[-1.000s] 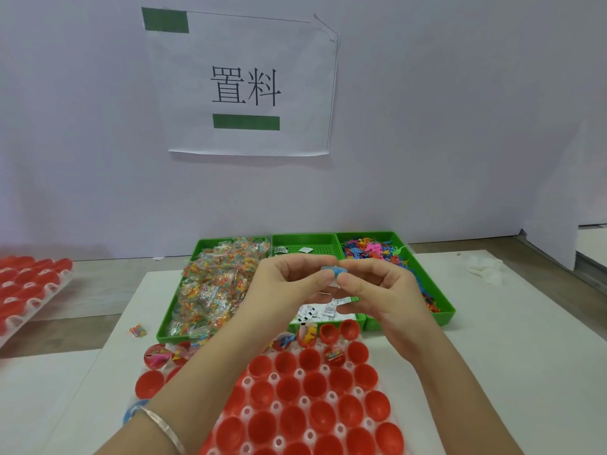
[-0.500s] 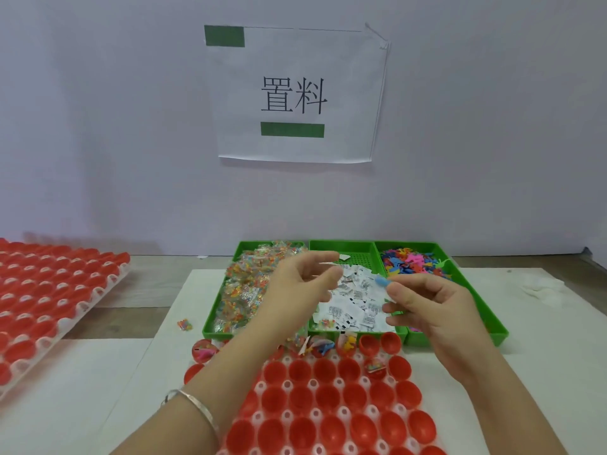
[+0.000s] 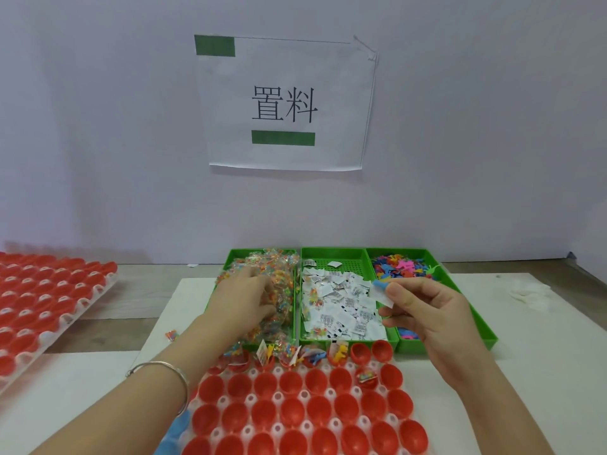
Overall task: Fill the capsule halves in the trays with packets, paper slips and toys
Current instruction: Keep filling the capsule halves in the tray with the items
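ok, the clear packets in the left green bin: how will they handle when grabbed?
Probably floppy and light: the packets are small clear film bags in a loose heap. Likely slippery, since the film looks glossy; the left hand in the heap may drag several at once.

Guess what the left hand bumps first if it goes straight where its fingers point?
The heap of clear packets in the left green bin. The left hand points into it and may already touch it; depth is unclear.
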Motion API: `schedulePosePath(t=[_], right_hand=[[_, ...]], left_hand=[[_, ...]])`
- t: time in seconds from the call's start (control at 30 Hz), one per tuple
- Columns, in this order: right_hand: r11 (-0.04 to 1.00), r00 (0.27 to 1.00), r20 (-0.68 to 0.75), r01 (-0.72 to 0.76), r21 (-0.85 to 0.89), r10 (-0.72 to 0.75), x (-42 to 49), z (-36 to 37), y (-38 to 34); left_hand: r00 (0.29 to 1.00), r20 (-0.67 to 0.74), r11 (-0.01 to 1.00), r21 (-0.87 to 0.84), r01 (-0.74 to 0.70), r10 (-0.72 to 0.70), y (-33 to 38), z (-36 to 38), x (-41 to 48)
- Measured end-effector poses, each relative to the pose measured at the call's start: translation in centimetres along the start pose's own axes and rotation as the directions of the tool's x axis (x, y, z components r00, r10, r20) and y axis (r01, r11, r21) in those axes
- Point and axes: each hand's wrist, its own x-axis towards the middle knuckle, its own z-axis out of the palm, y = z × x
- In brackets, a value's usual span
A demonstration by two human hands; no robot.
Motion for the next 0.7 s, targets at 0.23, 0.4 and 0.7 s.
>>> schedulePosePath(t=[0.23, 0.4, 0.7], right_hand=[[1.0, 1.0, -0.014, 0.01, -0.014, -0.01, -0.07, 0.05, -0.28], [1.0, 1.0, -0.022, 0.003, -0.028, -0.004, -0.16, 0.22, -0.36], [0.999, 1.0, -0.004, -0.009, -0.038, 0.009, -0.42, 0.48, -0.63]], left_hand=[[0.989, -0.15, 0.997, -0.077, -0.005, -0.007, 0.34, 0.07, 0.21], [0.969, -0.213, 0.913, -0.406, 0.031, -0.127, 0.11, -0.42, 0.29], [0.925, -0.167, 0.55, -0.834, 0.051, -0.34, 0.06, -0.48, -0.5]])
